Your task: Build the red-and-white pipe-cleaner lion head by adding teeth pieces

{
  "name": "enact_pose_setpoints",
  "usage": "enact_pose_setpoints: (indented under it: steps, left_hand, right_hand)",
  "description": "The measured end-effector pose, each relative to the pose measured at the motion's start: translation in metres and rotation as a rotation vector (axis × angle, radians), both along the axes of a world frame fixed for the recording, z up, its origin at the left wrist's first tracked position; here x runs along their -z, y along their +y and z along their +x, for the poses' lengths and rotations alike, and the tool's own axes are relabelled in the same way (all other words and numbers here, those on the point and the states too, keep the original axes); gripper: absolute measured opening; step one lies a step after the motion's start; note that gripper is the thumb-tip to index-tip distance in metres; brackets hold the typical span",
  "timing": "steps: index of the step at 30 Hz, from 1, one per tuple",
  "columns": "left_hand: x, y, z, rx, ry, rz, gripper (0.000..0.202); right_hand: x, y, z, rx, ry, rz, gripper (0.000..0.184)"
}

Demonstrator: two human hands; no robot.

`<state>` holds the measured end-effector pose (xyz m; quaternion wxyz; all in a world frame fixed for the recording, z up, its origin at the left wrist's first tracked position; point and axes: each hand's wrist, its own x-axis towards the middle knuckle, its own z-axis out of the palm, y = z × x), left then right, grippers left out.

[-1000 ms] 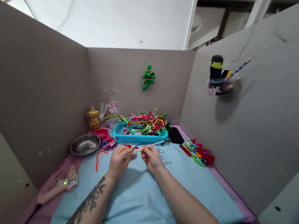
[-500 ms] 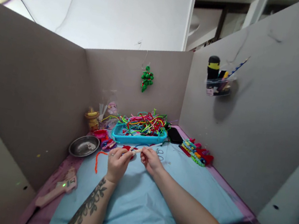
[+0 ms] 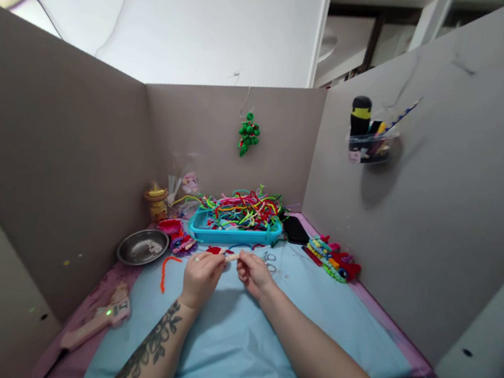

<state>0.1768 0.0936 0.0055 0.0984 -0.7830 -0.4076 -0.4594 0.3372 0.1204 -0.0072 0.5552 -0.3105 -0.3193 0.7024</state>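
My left hand (image 3: 200, 275) and my right hand (image 3: 255, 274) meet over the light blue mat (image 3: 259, 340), both pinched on a thin pale pipe cleaner (image 3: 233, 257) held between them. A small red piece (image 3: 214, 250) lies just beyond my left fingers. Behind it stands a blue tray (image 3: 231, 231) heaped with pipe cleaners of many colours. An orange pipe cleaner (image 3: 166, 268) lies on the mat to the left of my left hand.
A metal bowl (image 3: 142, 247) sits at the left, a pink glue gun (image 3: 95, 320) nearer me. A black phone (image 3: 295, 228) and a colourful finished piece (image 3: 333, 258) lie at the right. Grey cardboard walls enclose the desk; a green ornament (image 3: 249, 133) hangs on the back wall.
The long pale end that stuck out to the right past my right hand has shortened out of sight. Both hands stay close together in about the same place.
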Motion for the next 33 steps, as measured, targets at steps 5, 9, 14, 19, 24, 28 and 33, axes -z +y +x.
enact_pose_setpoints:
  steps: [5,9,14,19,24,28,33]
  left_hand:
    - [-0.001,-0.001,0.001,-0.021,0.022,0.013,0.017]
    - [0.002,0.001,0.001,-0.017,0.02,-0.01,0.016]
    - [0.006,0.002,0.001,0.006,-0.058,-0.053,0.015]
    - [0.003,0.0,0.006,0.055,-0.321,-0.229,0.016]
    - [-0.003,0.003,0.01,0.145,-0.62,-0.568,0.026]
    - [-0.001,0.009,0.009,0.245,-0.769,-0.755,0.031]
    - [0.004,0.01,0.012,0.404,-0.971,-1.021,0.031]
  right_hand:
    - [0.001,0.0,0.0,-0.032,0.013,0.0,0.038]
    - [0.0,0.0,0.001,-0.016,0.015,-0.013,0.037]
    - [-0.001,-0.002,0.0,-0.026,0.005,-0.012,0.036]
    - [-0.001,-0.002,0.0,-0.04,-0.005,0.037,0.035]
    - [0.0,-0.001,0.0,-0.006,-0.068,0.187,0.031]
    - [-0.001,-0.002,0.001,0.049,-0.131,0.321,0.027]
    - [-0.007,-0.003,0.007,0.077,-0.27,0.494,0.021]
